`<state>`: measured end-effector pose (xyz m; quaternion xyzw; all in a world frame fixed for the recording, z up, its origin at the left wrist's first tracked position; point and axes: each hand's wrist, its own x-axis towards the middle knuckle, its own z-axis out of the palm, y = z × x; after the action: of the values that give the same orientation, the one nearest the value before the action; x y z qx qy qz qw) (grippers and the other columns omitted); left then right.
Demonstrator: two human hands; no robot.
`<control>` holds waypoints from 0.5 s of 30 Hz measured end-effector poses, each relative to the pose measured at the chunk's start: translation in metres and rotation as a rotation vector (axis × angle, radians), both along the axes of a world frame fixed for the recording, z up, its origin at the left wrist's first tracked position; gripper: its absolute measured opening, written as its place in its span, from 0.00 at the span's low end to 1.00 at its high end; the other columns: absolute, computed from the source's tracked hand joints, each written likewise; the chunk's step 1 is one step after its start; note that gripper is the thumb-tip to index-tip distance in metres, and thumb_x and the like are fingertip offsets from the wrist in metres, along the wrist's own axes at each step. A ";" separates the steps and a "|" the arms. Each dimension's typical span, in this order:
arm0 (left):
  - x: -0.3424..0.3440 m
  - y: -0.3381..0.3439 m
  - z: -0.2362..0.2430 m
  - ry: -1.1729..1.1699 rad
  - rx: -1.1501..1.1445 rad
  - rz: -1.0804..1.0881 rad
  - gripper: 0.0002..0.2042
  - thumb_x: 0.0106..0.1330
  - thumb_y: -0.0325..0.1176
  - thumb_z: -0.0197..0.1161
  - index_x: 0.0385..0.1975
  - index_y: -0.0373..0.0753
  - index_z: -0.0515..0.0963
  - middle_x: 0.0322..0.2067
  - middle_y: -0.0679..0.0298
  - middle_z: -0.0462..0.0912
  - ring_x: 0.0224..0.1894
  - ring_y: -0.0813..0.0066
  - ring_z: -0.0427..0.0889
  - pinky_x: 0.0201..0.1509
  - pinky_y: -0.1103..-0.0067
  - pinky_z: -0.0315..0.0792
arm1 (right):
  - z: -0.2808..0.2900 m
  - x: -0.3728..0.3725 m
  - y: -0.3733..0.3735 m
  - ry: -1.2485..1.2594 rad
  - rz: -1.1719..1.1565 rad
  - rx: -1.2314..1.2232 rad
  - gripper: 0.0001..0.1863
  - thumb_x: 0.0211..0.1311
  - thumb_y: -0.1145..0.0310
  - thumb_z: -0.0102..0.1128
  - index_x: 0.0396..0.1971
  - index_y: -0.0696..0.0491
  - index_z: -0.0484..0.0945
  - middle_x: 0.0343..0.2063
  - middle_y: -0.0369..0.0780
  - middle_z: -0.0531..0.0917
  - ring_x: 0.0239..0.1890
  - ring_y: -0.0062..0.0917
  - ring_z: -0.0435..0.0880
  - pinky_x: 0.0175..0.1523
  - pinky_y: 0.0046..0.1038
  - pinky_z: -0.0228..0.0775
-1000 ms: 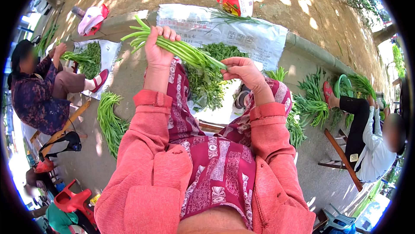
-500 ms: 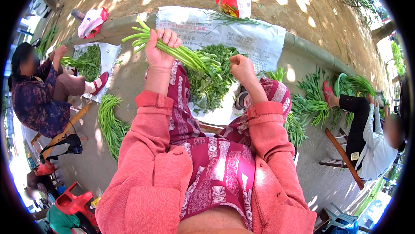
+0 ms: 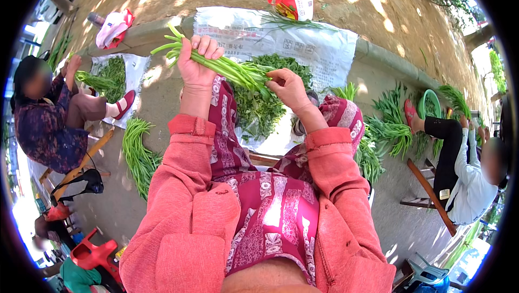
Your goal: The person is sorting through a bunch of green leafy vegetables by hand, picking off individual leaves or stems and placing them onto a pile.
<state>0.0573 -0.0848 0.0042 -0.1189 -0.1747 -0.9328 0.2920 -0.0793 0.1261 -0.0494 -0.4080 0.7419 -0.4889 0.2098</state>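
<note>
My left hand point(image 3: 199, 61) is wrapped round a bunch of long green vegetable stems point(image 3: 231, 70), whose pale cut ends stick out at the upper left. At the bunch's leafy right end, my right hand point(image 3: 287, 87) has its thumb and forefinger pinched together at the stem tips. Whether a leaf or tip sits between those fingers is too small to make out. Beneath both hands lies a heap of loose green leaves point(image 3: 258, 110) on a white woven plastic sheet point(image 3: 216, 25), partly hidden by the bunch.
Stem piles lie left point(image 3: 141, 155) and right point(image 3: 373, 157) of my legs. A red-and-white bag point(image 3: 292, 1) stands beyond the sheet. One person point(image 3: 48, 114) sits at left with greens; another point(image 3: 470, 174) at right, near a green basin point(image 3: 431, 101). A curb point(image 3: 394, 64) crosses behind.
My right hand has moved left to the leafy end of the bunch, its fingers now pinching there. My left hand keeps its hold, almost unmoved.
</note>
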 end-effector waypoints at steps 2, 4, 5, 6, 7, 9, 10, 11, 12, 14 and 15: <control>-0.001 0.000 -0.001 0.006 0.013 -0.006 0.16 0.68 0.46 0.55 0.22 0.43 0.67 0.20 0.68 0.63 0.24 0.75 0.62 0.33 0.76 0.61 | -0.001 0.002 -0.002 -0.047 0.008 0.001 0.10 0.50 0.71 0.67 0.35 0.55 0.82 0.27 0.37 0.78 0.27 0.23 0.78 0.36 0.24 0.72; -0.002 0.002 -0.001 0.006 0.027 -0.009 0.16 0.68 0.46 0.56 0.22 0.43 0.67 0.20 0.68 0.63 0.24 0.75 0.62 0.33 0.76 0.61 | -0.004 0.002 -0.003 -0.073 0.004 0.001 0.10 0.51 0.71 0.67 0.34 0.56 0.82 0.27 0.37 0.78 0.27 0.22 0.78 0.36 0.24 0.71; -0.003 0.002 -0.001 0.007 0.027 -0.012 0.16 0.68 0.45 0.56 0.23 0.43 0.67 0.20 0.68 0.63 0.24 0.75 0.62 0.33 0.76 0.61 | -0.006 0.001 -0.003 -0.085 0.001 0.002 0.10 0.51 0.71 0.67 0.34 0.56 0.82 0.27 0.37 0.79 0.27 0.21 0.78 0.36 0.24 0.71; -0.003 0.002 -0.001 0.009 0.027 -0.014 0.16 0.68 0.45 0.56 0.23 0.43 0.67 0.20 0.68 0.63 0.24 0.75 0.62 0.33 0.76 0.61 | -0.008 0.000 -0.003 -0.110 -0.009 -0.010 0.10 0.51 0.71 0.66 0.34 0.56 0.81 0.26 0.36 0.79 0.26 0.20 0.77 0.35 0.23 0.71; -0.003 0.002 -0.001 0.009 0.027 -0.014 0.16 0.68 0.45 0.56 0.23 0.42 0.67 0.20 0.68 0.63 0.24 0.75 0.62 0.33 0.76 0.61 | -0.009 -0.001 -0.002 -0.135 -0.017 -0.022 0.09 0.52 0.71 0.66 0.34 0.56 0.81 0.26 0.36 0.79 0.26 0.19 0.77 0.35 0.23 0.71; -0.004 0.002 -0.001 0.019 0.030 -0.019 0.16 0.67 0.45 0.57 0.23 0.42 0.67 0.20 0.68 0.63 0.24 0.75 0.62 0.33 0.76 0.61 | -0.011 -0.003 -0.002 -0.187 -0.031 -0.039 0.08 0.53 0.71 0.65 0.33 0.57 0.81 0.25 0.34 0.79 0.26 0.16 0.75 0.34 0.21 0.69; -0.003 0.001 -0.001 0.025 0.032 -0.021 0.16 0.67 0.45 0.57 0.23 0.43 0.67 0.20 0.68 0.63 0.24 0.75 0.62 0.33 0.76 0.60 | -0.011 -0.004 -0.002 -0.214 -0.035 -0.044 0.08 0.54 0.72 0.64 0.33 0.58 0.81 0.24 0.33 0.79 0.25 0.14 0.74 0.33 0.19 0.68; -0.003 0.001 -0.001 0.022 0.027 -0.018 0.16 0.67 0.45 0.57 0.23 0.43 0.67 0.20 0.68 0.63 0.24 0.75 0.62 0.33 0.76 0.60 | -0.011 -0.005 -0.001 -0.240 -0.039 -0.049 0.07 0.55 0.72 0.64 0.33 0.58 0.80 0.23 0.31 0.79 0.25 0.12 0.73 0.32 0.18 0.67; -0.002 0.000 -0.001 0.019 0.021 -0.014 0.16 0.67 0.45 0.57 0.23 0.43 0.67 0.20 0.68 0.63 0.24 0.75 0.62 0.33 0.76 0.60 | -0.011 -0.006 -0.001 -0.279 -0.039 -0.035 0.07 0.55 0.72 0.63 0.33 0.58 0.80 0.22 0.32 0.79 0.25 0.13 0.73 0.32 0.19 0.67; -0.002 0.001 0.000 0.013 0.003 -0.004 0.16 0.67 0.45 0.57 0.23 0.42 0.67 0.20 0.69 0.63 0.24 0.76 0.62 0.33 0.77 0.60 | -0.010 -0.010 0.001 -0.356 -0.042 -0.008 0.07 0.55 0.71 0.62 0.32 0.57 0.80 0.22 0.33 0.80 0.25 0.14 0.74 0.33 0.20 0.68; -0.002 0.001 0.001 0.009 -0.009 0.003 0.16 0.67 0.45 0.58 0.23 0.42 0.66 0.20 0.69 0.62 0.24 0.77 0.61 0.32 0.77 0.60 | -0.009 -0.012 0.002 -0.363 -0.048 0.032 0.07 0.55 0.71 0.62 0.31 0.57 0.80 0.21 0.33 0.80 0.24 0.14 0.74 0.32 0.20 0.68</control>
<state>0.0549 -0.0835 0.0050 -0.1242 -0.1778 -0.9310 0.2936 -0.0911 0.1278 -0.0588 -0.2921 0.7091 -0.5474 0.3350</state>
